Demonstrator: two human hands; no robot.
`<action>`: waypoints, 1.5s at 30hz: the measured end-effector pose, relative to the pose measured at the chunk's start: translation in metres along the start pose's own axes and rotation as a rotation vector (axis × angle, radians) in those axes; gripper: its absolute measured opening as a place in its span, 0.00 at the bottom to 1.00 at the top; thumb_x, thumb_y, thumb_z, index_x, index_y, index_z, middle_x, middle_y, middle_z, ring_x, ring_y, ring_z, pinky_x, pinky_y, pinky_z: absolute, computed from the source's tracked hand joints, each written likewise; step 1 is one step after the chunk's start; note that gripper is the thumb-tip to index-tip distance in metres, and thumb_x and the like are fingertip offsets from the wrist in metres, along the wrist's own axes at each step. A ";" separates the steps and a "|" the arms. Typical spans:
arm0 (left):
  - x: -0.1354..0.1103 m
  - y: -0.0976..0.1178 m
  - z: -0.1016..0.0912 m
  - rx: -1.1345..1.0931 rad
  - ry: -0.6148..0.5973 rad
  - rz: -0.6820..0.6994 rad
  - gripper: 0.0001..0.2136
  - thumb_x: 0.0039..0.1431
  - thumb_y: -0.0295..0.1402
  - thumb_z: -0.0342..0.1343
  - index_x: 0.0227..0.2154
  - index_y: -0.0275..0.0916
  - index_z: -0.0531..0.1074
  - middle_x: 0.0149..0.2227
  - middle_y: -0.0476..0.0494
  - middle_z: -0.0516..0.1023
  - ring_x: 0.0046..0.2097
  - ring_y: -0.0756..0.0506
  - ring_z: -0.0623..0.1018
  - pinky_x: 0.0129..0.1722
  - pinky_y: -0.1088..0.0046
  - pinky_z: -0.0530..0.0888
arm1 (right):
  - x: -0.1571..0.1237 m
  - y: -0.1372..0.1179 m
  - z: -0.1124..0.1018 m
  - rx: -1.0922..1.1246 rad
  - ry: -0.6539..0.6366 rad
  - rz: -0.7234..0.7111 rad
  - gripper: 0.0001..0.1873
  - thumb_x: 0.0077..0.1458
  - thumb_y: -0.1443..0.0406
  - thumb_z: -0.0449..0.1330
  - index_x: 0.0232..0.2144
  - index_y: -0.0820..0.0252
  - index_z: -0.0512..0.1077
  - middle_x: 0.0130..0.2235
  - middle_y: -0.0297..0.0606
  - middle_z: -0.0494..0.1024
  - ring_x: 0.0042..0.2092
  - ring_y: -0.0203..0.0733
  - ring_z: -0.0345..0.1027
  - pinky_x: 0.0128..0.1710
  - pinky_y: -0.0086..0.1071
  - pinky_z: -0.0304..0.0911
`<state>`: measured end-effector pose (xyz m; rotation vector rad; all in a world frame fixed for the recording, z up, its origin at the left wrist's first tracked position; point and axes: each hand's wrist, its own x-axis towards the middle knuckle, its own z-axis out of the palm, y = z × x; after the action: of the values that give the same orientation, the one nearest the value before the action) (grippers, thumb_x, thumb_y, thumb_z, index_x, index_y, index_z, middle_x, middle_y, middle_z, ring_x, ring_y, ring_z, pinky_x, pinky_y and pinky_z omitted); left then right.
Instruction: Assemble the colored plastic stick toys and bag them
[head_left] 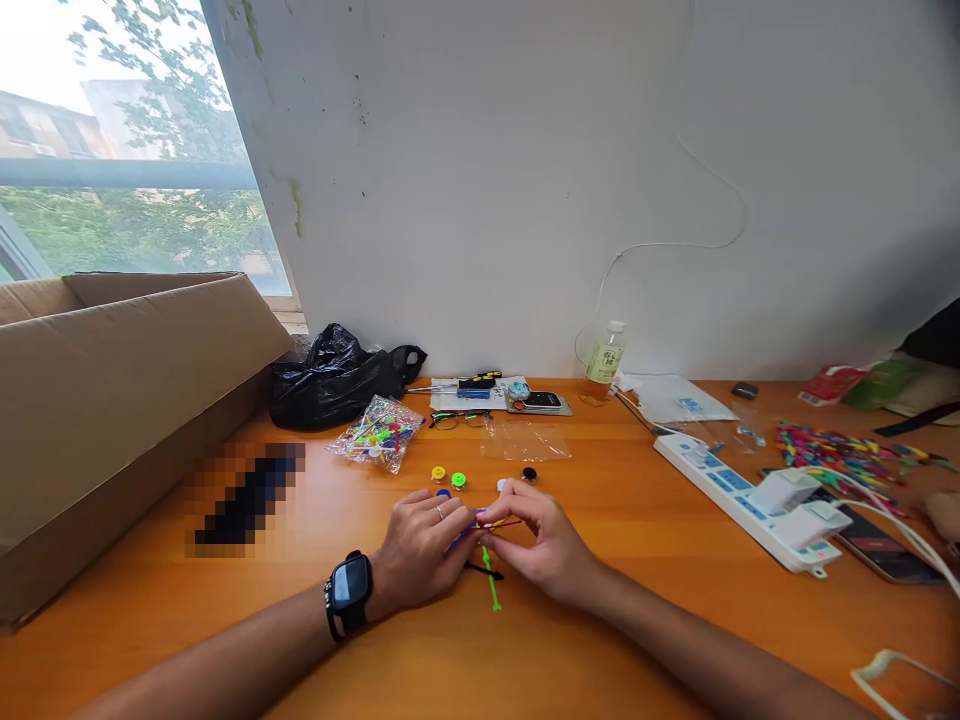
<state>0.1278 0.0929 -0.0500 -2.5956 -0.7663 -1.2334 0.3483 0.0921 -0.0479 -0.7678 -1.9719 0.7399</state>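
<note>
My left hand (421,545) and my right hand (541,540) meet over the orange table (615,600), both pinched on a small bundle of thin coloured plastic sticks (486,523). A green stick (491,578) and a black one (480,570) lie on the table just under the hands. Small round connector pieces sit right behind them: a yellow one (438,473), a green one (458,480), a black one (529,474), and a blue one partly hidden by my left fingers. A smartwatch (349,590) is on my left wrist.
A clear bag of coloured stick parts (379,432) lies behind the hands, next to a black plastic bag (337,380) and glasses (459,418). A big cardboard box (112,400) fills the left. A white power strip (742,495), phones, a bottle (604,362) and loose coloured pieces (840,450) sit right.
</note>
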 end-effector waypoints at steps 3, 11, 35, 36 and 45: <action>-0.001 0.001 0.000 0.000 -0.011 0.012 0.09 0.69 0.26 0.51 0.31 0.41 0.67 0.25 0.49 0.74 0.26 0.47 0.72 0.30 0.67 0.61 | 0.001 0.000 -0.001 0.006 -0.020 -0.009 0.03 0.61 0.66 0.69 0.39 0.56 0.81 0.36 0.34 0.73 0.38 0.40 0.70 0.41 0.34 0.65; 0.000 -0.002 0.000 -0.041 0.028 -0.069 0.06 0.69 0.30 0.57 0.33 0.41 0.71 0.27 0.49 0.78 0.27 0.48 0.76 0.30 0.69 0.66 | 0.002 -0.003 0.001 0.106 0.026 0.047 0.04 0.62 0.64 0.69 0.40 0.57 0.81 0.37 0.36 0.75 0.40 0.41 0.73 0.45 0.35 0.70; -0.002 -0.012 0.008 -0.253 0.085 -0.415 0.15 0.65 0.37 0.65 0.52 0.41 0.72 0.32 0.50 0.80 0.29 0.51 0.77 0.29 0.76 0.72 | 0.014 -0.009 -0.015 0.992 0.223 0.632 0.17 0.46 0.61 0.80 0.39 0.59 0.84 0.45 0.43 0.87 0.49 0.47 0.81 0.63 0.47 0.66; -0.002 -0.012 0.008 -0.278 0.073 -0.397 0.16 0.66 0.37 0.64 0.54 0.41 0.72 0.33 0.49 0.81 0.30 0.50 0.77 0.30 0.76 0.73 | 0.013 -0.009 -0.015 0.997 0.199 0.642 0.17 0.46 0.61 0.80 0.39 0.59 0.84 0.45 0.42 0.87 0.49 0.46 0.81 0.62 0.46 0.67; -0.004 -0.011 0.006 -0.377 -0.075 -0.220 0.12 0.69 0.36 0.62 0.53 0.42 0.75 0.37 0.45 0.83 0.33 0.48 0.80 0.33 0.74 0.74 | 0.010 -0.018 -0.010 0.893 0.033 0.618 0.14 0.47 0.60 0.79 0.36 0.59 0.85 0.35 0.37 0.84 0.36 0.39 0.79 0.41 0.32 0.72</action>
<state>0.1243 0.1026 -0.0578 -2.9335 -0.9340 -1.4745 0.3486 0.0900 -0.0255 -0.7908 -1.1337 1.7827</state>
